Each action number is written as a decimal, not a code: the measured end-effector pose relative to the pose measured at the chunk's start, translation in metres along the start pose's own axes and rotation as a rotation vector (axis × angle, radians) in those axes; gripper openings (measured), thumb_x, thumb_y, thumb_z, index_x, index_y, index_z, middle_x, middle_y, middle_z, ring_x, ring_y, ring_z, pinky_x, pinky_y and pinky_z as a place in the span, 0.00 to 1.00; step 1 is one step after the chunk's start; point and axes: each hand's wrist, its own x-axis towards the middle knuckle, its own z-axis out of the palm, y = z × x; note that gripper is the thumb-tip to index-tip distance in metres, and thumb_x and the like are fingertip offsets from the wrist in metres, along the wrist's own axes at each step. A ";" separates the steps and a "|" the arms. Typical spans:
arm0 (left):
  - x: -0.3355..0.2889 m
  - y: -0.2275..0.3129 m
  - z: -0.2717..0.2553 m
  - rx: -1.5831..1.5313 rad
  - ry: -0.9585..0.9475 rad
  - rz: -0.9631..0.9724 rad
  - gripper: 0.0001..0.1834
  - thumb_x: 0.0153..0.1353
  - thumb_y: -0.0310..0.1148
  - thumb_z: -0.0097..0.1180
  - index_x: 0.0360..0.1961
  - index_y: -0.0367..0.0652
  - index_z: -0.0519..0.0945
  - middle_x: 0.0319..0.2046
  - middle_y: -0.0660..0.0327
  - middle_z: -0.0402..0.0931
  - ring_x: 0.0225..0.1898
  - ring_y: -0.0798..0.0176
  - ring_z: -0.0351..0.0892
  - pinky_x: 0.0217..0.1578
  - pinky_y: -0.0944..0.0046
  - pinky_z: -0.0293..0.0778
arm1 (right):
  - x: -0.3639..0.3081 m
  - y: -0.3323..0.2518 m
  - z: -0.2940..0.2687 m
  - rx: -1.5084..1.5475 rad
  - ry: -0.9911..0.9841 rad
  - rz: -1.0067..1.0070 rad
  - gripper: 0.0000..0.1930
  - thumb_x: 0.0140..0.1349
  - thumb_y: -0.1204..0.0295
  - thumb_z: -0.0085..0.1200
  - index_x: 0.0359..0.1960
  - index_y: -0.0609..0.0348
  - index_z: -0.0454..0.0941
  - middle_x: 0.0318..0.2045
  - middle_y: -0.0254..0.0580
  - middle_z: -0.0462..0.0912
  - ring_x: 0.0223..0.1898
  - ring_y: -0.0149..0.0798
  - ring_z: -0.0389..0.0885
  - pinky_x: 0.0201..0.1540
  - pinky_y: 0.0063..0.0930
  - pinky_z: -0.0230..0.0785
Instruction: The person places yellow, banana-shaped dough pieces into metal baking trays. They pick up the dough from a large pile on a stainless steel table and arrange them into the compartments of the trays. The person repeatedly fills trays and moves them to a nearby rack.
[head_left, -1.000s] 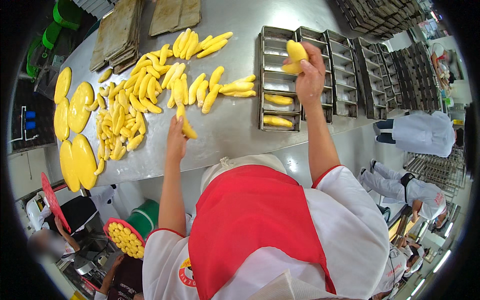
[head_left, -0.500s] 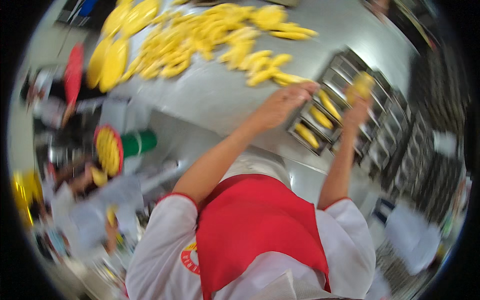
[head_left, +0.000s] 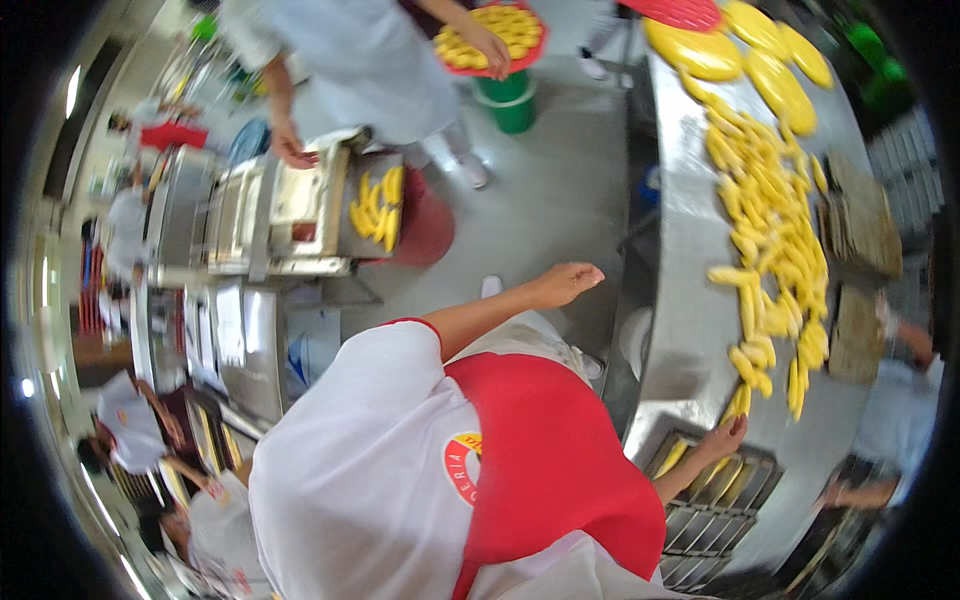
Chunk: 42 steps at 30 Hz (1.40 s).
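My left hand (head_left: 568, 285) is held in front of me over the floor, fingers loosely stretched out and nothing in it. At the near end of the metal table, my right hand (head_left: 722, 440) has its fingers closed at the lower end of a yellow dough roll (head_left: 739, 400). Below that hand lies a slotted metal baking pan (head_left: 703, 530), partly hidden by my forearm. Several dough rolls rest in its slots, among them one roll (head_left: 672, 457) left of my wrist. A long heap of yellow dough rolls (head_left: 755, 235) runs up the table.
Large flat dough pieces (head_left: 695, 50) lie at the table's (head_left: 680, 260) far end. On the left, a machine (head_left: 290, 215) has dough rolls on its outfeed, beside a red bin (head_left: 425, 225). A person (head_left: 350, 70) stands near a red tray over a green bucket (head_left: 510, 105). Another person's arm reaches in from the right.
My view has swung to the left. My left hand has left the pan's edge and is now over the floor. My right hand has gone from above the pan to the dough rolls.
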 end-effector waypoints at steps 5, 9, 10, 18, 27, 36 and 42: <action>-0.092 -0.055 -0.131 0.139 0.373 -0.071 0.22 0.70 0.45 0.50 0.56 0.41 0.79 0.53 0.51 0.80 0.52 0.52 0.80 0.55 0.56 0.74 | -0.053 -0.177 0.094 0.089 -0.453 -0.428 0.16 0.71 0.71 0.52 0.57 0.66 0.77 0.49 0.53 0.83 0.50 0.44 0.82 0.56 0.34 0.71; -0.166 -0.183 -0.233 0.362 0.738 -0.017 0.22 0.67 0.45 0.56 0.54 0.41 0.80 0.51 0.48 0.79 0.52 0.44 0.79 0.55 0.52 0.73 | -0.124 -0.216 0.158 0.078 -0.688 -0.568 0.15 0.71 0.72 0.51 0.56 0.65 0.78 0.46 0.52 0.84 0.48 0.42 0.82 0.51 0.34 0.73; -0.191 -0.186 -0.267 0.450 0.835 -0.064 0.21 0.65 0.43 0.58 0.54 0.42 0.79 0.50 0.47 0.79 0.53 0.43 0.78 0.56 0.51 0.72 | -0.137 -0.190 0.172 0.055 -0.781 -0.542 0.15 0.70 0.72 0.52 0.55 0.66 0.78 0.44 0.50 0.84 0.46 0.40 0.82 0.49 0.33 0.73; -0.329 -0.281 -0.536 0.817 1.030 -0.421 0.40 0.55 0.48 0.68 0.65 0.40 0.70 0.61 0.46 0.71 0.62 0.43 0.70 0.63 0.49 0.66 | -0.231 -0.230 0.174 -0.264 -1.059 -0.346 0.14 0.67 0.72 0.55 0.51 0.67 0.80 0.30 0.39 0.81 0.33 0.27 0.76 0.36 0.25 0.69; -0.343 -0.346 -0.603 1.007 0.520 -0.588 0.26 0.64 0.44 0.60 0.56 0.35 0.76 0.54 0.43 0.78 0.56 0.40 0.77 0.56 0.48 0.75 | -0.239 -0.259 0.165 -0.385 -0.939 -0.277 0.15 0.67 0.69 0.53 0.50 0.64 0.80 0.35 0.49 0.85 0.37 0.39 0.82 0.43 0.31 0.73; -0.353 -0.368 -0.585 0.719 0.790 -0.371 0.28 0.51 0.33 0.73 0.46 0.30 0.72 0.43 0.43 0.72 0.50 0.40 0.70 0.52 0.44 0.67 | -0.250 -0.224 0.167 -0.284 -0.821 -0.400 0.16 0.65 0.68 0.53 0.50 0.65 0.80 0.46 0.58 0.84 0.46 0.55 0.83 0.52 0.40 0.74; -0.317 -0.265 -0.514 0.608 1.319 -0.482 0.36 0.64 0.56 0.61 0.52 0.29 0.69 0.45 0.39 0.71 0.45 0.39 0.75 0.45 0.43 0.73 | -0.220 -0.200 0.103 -0.112 -0.378 -0.209 0.17 0.62 0.71 0.56 0.52 0.62 0.78 0.47 0.56 0.80 0.50 0.55 0.79 0.57 0.41 0.71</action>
